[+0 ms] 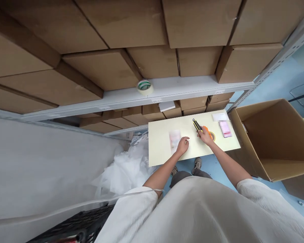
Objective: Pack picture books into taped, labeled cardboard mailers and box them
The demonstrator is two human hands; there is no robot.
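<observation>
My right hand [204, 135] is closed around a black and yellow utility knife [196, 124] over the pale yellow board. An orange tape dispenser with a roll of tape [212, 136] lies right beside that hand. My left hand [183, 145] hovers over or rests on the board [158, 145], its fingers curled; whether anything small is between them cannot be made out. Just left of it lies a flat, blurred pinkish packet [175, 139]. Toward the board's right end are a pink packet [225, 129] and a white piece [220, 117].
Cardboard boxes [139, 23] fill the shelves ahead, with a tape roll [145, 87] on the shelf edge [182, 82]. A large open carton [281, 135] stands at the right. White plastic sheeting [126, 168] is heaped at the left, near a black crate [91, 219].
</observation>
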